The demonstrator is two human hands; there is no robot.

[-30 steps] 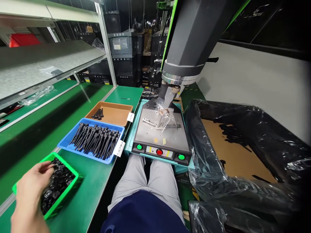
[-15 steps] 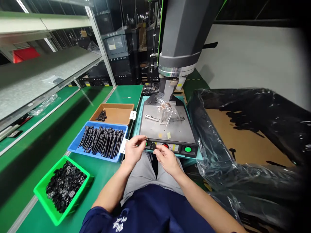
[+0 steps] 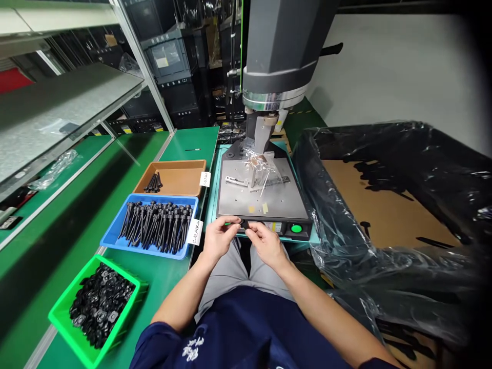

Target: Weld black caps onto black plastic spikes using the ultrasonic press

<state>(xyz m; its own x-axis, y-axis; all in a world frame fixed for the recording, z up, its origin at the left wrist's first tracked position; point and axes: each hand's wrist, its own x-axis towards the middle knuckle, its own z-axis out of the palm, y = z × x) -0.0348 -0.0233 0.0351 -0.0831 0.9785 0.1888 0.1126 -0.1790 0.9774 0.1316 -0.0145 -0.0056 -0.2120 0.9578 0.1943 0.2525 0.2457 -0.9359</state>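
Note:
Just in front of the machine's front panel, my left hand (image 3: 220, 238) and my right hand (image 3: 266, 245) meet with thumbs and fingertips pinched. Between the fingertips is a small black part (image 3: 244, 224), mostly covered, and I cannot tell whether it is one piece or two pressed together. To the left of my hands stands a blue tray (image 3: 105, 237) of long black rods with round knobbed ends (image 3: 156, 225). A green bin (image 3: 63, 323) nearer to me is heaped with small flat black pieces (image 3: 102, 302).
The machine's column and head (image 3: 280, 56) stand above a metal base plate (image 3: 236, 202) with a plastic-wrapped fixture (image 3: 261, 169). A green button (image 3: 296, 228) sits front right. A brown tray (image 3: 184, 179) holds a few rods. On the right, a plastic-lined box (image 3: 346, 205) contains black parts.
My hands have come together, my left hand moving right toward my right hand, so the small black pieces they held apart now meet. The view has shifted slightly.

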